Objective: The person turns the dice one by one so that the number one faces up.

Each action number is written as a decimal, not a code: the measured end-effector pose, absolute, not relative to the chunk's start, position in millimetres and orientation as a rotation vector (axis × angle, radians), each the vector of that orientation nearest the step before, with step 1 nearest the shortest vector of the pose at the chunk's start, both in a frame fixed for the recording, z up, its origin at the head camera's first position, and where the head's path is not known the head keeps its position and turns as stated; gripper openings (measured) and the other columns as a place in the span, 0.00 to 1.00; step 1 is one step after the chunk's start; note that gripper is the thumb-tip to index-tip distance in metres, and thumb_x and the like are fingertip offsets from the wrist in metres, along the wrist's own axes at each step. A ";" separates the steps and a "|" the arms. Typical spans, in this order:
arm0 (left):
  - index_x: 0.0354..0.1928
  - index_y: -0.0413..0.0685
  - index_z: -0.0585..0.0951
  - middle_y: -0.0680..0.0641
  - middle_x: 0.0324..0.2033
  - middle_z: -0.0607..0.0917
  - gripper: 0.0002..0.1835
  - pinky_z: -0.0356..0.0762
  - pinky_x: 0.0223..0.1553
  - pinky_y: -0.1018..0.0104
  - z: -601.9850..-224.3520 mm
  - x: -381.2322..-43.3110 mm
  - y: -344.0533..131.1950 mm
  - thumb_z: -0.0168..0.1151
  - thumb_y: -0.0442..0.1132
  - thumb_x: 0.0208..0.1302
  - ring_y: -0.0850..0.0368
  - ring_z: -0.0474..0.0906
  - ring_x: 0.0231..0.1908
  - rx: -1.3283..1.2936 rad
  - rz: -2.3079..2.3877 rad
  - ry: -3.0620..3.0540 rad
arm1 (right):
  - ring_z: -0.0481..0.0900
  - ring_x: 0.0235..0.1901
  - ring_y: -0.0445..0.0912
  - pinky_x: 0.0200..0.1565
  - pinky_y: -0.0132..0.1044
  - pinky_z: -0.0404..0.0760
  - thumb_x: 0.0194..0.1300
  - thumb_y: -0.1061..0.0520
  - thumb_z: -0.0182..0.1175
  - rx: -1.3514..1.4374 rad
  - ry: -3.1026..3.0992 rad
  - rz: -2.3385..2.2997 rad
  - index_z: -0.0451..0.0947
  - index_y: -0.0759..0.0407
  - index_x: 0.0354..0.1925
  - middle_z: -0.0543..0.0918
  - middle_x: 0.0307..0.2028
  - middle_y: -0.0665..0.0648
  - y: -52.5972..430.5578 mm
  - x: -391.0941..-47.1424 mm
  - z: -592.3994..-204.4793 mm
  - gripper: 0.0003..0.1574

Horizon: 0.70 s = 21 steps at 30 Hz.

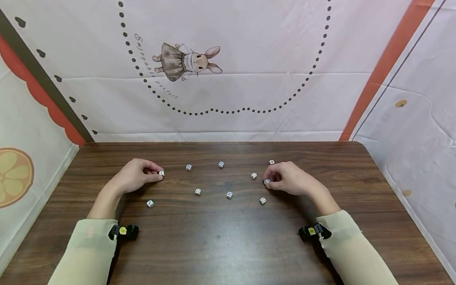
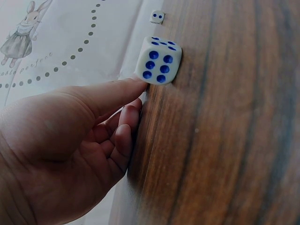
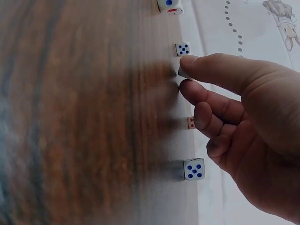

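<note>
On the left, my left hand [image 1: 135,176] pinches a white die [image 1: 162,173] between thumb and fingertips. In the left wrist view that hand [image 2: 70,140] has its thumb stretched out, and what it pinches cannot be made out. A large white die [image 2: 159,61] with blue pips shows by the thumb tip there. My right hand [image 1: 290,178] holds another die [image 1: 266,181] with its thumb and index finger, low over the table. The right wrist view shows this hand [image 3: 248,117] with its die [image 3: 182,71] partly covered by the thumb.
More dice lie scattered on the brown wooden table [image 1: 202,249]. Three are near the right hand: one behind [image 1: 272,162], one left [image 1: 254,176], one in front [image 1: 262,201]. Another die [image 1: 150,203] lies before the left hand. A printed cloth [image 1: 259,64] hangs behind.
</note>
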<state>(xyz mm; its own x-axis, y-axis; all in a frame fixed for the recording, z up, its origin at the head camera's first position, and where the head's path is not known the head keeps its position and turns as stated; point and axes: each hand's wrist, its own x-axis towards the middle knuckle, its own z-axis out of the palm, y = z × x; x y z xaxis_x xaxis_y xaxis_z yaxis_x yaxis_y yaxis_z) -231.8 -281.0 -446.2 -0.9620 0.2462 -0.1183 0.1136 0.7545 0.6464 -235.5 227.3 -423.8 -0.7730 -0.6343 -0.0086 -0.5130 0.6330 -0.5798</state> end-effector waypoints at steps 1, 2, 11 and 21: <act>0.50 0.45 0.90 0.49 0.38 0.87 0.12 0.76 0.42 0.56 -446.2 -231.7 -281.0 0.72 0.44 0.72 0.52 0.79 0.38 0.285 0.997 2.756 | 0.77 0.31 0.41 0.36 0.38 0.77 0.69 0.61 0.72 -0.944 2.643 -0.845 0.87 0.53 0.42 0.81 0.29 0.45 227.4 -235.6 -424.4 0.05; 0.50 0.45 0.90 0.49 0.38 0.87 0.12 0.76 0.42 0.56 -446.3 -231.5 -280.9 0.72 0.44 0.72 0.52 0.79 0.38 0.285 0.997 2.756 | 0.77 0.31 0.41 0.36 0.38 0.77 0.70 0.61 0.72 -0.945 2.642 -0.853 0.87 0.53 0.42 0.81 0.29 0.45 227.4 -235.4 -424.4 0.05; 0.49 0.45 0.90 0.49 0.37 0.87 0.11 0.76 0.41 0.56 -446.2 -230.8 -280.4 0.72 0.43 0.72 0.52 0.79 0.38 0.286 1.000 2.764 | 0.77 0.30 0.41 0.36 0.38 0.77 0.70 0.60 0.72 -0.928 2.649 -0.878 0.87 0.54 0.41 0.82 0.29 0.45 228.3 -235.3 -426.2 0.03; 0.49 0.45 0.90 0.49 0.38 0.87 0.12 0.76 0.41 0.56 -445.7 -230.6 -280.5 0.72 0.44 0.72 0.52 0.79 0.38 0.287 1.002 2.761 | 0.76 0.29 0.41 0.35 0.38 0.76 0.70 0.58 0.73 -0.904 2.661 -0.825 0.88 0.56 0.41 0.81 0.28 0.45 229.8 -237.7 -426.2 0.04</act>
